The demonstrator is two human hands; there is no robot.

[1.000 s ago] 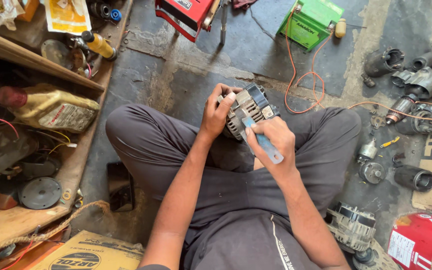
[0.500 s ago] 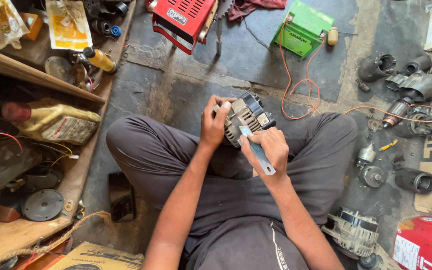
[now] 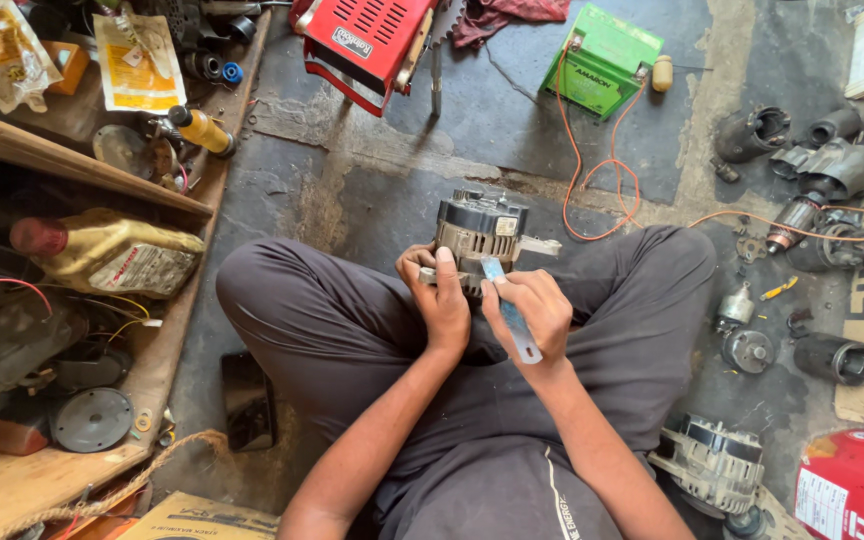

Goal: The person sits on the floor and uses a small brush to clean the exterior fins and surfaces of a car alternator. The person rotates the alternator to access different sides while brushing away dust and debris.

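I sit cross-legged on the concrete floor with a grey metal alternator (image 3: pixel 479 232) held above my lap. My left hand (image 3: pixel 439 298) grips its near left side, thumb on top. A flat blue-grey metal tool (image 3: pixel 510 312) lies in my right hand (image 3: pixel 534 312), its tip against the alternator's lower edge. Both hands sit close together, just below the alternator.
A green battery (image 3: pixel 604 60) with orange wire (image 3: pixel 582 180) and a red metal box (image 3: pixel 372 40) lie ahead. Starter and alternator parts (image 3: pixel 812 170) are scattered right; another alternator (image 3: pixel 712 465) sits by my right knee. Wooden shelves (image 3: pixel 82 160) with an oil jug (image 3: pixel 112 255) stand left.
The alternator has turned in my hands, its round end now facing away and more upright. My hands have shifted lower on it, and the view has tilted slightly.
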